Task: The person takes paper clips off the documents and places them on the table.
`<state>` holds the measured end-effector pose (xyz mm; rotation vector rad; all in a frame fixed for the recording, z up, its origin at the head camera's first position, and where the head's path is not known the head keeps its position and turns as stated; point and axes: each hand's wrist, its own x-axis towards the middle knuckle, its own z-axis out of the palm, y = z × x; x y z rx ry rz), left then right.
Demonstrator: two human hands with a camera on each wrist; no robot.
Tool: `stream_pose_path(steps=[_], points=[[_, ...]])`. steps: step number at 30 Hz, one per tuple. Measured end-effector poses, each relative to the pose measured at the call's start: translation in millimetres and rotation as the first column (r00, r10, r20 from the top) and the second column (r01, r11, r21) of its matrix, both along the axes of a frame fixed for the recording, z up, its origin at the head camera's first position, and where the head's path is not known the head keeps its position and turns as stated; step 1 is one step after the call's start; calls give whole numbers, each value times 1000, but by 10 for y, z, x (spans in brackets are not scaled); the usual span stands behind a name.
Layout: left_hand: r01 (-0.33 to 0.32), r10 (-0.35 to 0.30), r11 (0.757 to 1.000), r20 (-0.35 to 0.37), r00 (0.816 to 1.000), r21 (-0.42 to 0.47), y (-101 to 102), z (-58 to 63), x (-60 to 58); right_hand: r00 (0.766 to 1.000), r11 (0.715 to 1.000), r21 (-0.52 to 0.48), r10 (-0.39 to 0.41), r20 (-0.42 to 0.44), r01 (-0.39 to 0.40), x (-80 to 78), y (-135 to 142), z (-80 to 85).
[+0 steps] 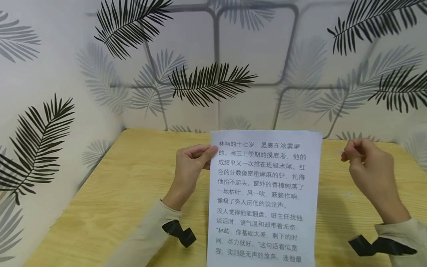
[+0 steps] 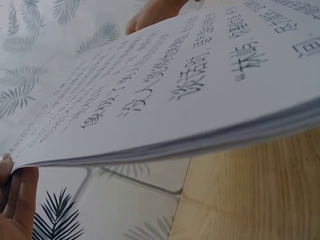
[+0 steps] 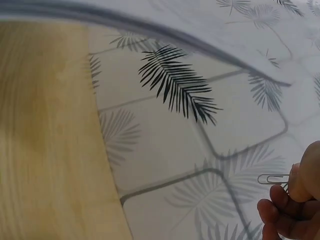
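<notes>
My left hand (image 1: 191, 168) pinches the upper left edge of a stack of printed sheets (image 1: 263, 200), thumb in front and fingers behind. The stack is held upright over the table, its lower end beyond the head view's bottom edge. In the left wrist view, several layers show along the edge of the paper (image 2: 165, 100). Off to the right of the sheets, my right hand (image 1: 371, 170) pinches a small metal paper clip (image 3: 273, 179) between thumb and forefinger. The clip's rounded end sticks out from the fingertips, apart from the paper.
A light wood-grain table (image 1: 133, 185) spreads beneath both hands. Right of the sheets, a small pale thing (image 1: 348, 194) lies on it. Behind stands a wall (image 1: 247, 48) with a leaf pattern. Each wrist wears a black camera mount (image 1: 180, 233).
</notes>
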<state>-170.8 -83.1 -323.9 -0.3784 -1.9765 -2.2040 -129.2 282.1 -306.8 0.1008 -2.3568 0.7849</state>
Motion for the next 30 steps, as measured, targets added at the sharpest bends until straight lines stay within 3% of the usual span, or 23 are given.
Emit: stream_pose_path(steps=[6,9,20,30], points=[[13,-13,1000,-18,1000,-5,-1,70,-10,983,997,82,-25,180,11,186,288,-308],[6,-6,1000,-5,1000,14,17,79,-42,973,997,81,-34,226,16,235,408,-438],[0,0,999,5,1000,41,67,104,-94,974,999,54,-1,227,-11,208,467,-654],[1,0,999,-14,1000,43,56,117,-79,963,998,69,-4,270,-15,240,560,-714]])
